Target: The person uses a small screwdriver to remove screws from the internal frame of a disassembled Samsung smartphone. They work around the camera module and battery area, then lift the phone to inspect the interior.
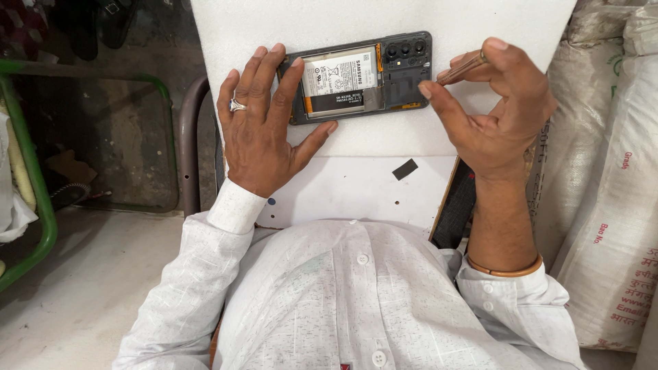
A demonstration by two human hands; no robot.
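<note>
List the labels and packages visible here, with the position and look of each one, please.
Battery label: on the opened phone, under the left hand; white rectangle, dark print, orange edges.
Sacks: far right, beside the right hand; bulky, whitish, red print.
Black sticker: on the white board; small rectangle.

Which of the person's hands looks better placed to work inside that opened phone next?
Probably the right hand: it holds a thin tool whose tip is at the phone near the camera end. The left hand lies flat, pinning the phone's other end.
</note>
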